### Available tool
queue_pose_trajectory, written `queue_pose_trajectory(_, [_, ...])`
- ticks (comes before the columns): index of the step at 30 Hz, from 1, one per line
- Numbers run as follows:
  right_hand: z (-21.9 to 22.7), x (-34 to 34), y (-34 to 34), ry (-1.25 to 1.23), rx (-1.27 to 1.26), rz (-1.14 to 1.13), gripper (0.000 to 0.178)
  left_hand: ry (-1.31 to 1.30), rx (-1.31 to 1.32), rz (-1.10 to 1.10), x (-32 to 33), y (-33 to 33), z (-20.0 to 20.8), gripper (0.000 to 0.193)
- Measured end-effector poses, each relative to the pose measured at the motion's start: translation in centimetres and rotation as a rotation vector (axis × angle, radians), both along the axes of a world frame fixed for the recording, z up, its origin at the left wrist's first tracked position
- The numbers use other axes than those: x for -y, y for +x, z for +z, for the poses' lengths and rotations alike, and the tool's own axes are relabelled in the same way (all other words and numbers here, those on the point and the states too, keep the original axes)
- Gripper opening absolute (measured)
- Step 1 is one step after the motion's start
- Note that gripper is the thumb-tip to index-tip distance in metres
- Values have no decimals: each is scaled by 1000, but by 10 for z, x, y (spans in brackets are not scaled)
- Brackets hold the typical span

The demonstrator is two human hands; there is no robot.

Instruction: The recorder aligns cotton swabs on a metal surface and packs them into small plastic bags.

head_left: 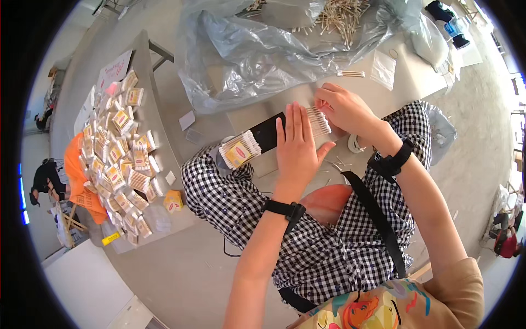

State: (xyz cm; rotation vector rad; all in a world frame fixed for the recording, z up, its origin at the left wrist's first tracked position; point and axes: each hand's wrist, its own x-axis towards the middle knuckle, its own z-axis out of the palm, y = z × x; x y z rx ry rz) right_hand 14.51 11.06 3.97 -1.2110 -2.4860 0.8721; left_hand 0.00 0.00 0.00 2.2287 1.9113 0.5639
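Observation:
My left hand (297, 145) lies flat with its fingers stretched together across a black strip (267, 133) and the edge of a row of cotton swabs (319, 123). Its thumb stands apart, toward the right. At the far end of that row is my right hand (348, 109), its fingers curled and pinched at the swab tips. How many swabs they grip is hidden. Left of the black strip, near my knee, rests a pack of cotton swabs (240, 151) with a yellow and white label.
A large pile of packed cotton swabs (123, 159) covers the left table, beside an orange bag (82, 175). Ahead, a grey plastic bag (246, 60) holds many loose swabs (345, 22). A few swabs (350, 73) and a small clear bag (383, 70) lie right of it.

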Motion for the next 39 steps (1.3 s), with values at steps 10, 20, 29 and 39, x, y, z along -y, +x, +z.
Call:
queue_pose_trajectory(10, [11, -6, -6, 74, 84, -43, 5, -11, 65, 18, -1, -7, 0, 95])
queue_pose_trajectory(20, [17, -8, -19, 29, 186, 57, 5, -10, 73, 35, -1, -5, 1, 94])
queue_pose_trajectory(29, [7, -20, -22, -14, 260, 122, 8, 21, 43, 33, 0, -6, -1, 92])
queue_pose_trajectory(39, [38, -15, -5, 142, 344, 87, 10, 15, 43, 29, -1, -4, -4, 97])
